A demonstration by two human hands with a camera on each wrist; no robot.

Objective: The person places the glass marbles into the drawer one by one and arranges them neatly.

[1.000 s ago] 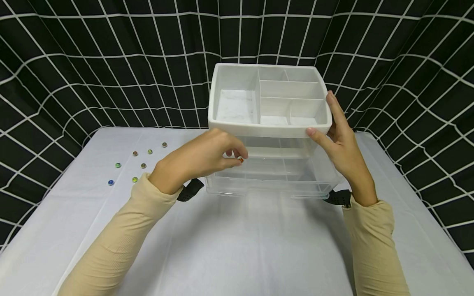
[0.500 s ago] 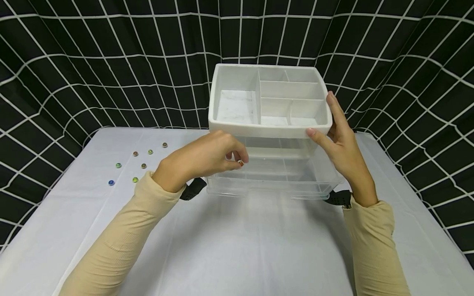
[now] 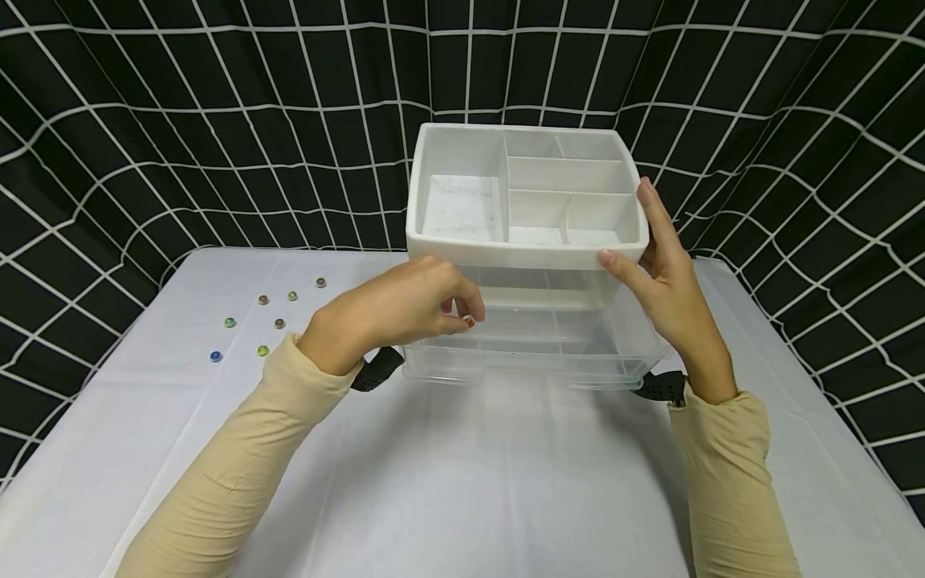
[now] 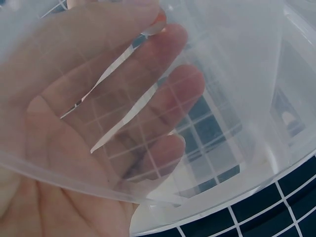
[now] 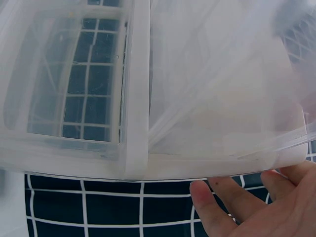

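My left hand (image 3: 405, 305) pinches a small orange-and-white marble (image 3: 469, 321) between thumb and fingertips. It is over the left part of a clear drawer (image 3: 535, 365), pulled out from a white desktop organizer (image 3: 527, 255). In the left wrist view, that marble (image 4: 158, 23) and the fingers show through the drawer's clear plastic. My right hand (image 3: 668, 281) holds the organizer's front right corner, thumb on the front rim and fingers along the right side. In the right wrist view, fingertips (image 5: 201, 191) of this hand are by the organizer's edge.
Several glass marbles lie on the white cloth at the left, among them a blue marble (image 3: 216, 356) and a green marble (image 3: 230, 322). Divided compartments (image 3: 567, 197) form the organizer's top. A black cloth with a white grid (image 3: 289, 120) hangs behind and at both sides.
My left hand has lowered slightly with the marble, deeper over the clear drawer, then stays nearly still. The right hand keeps its hold on the organizer.
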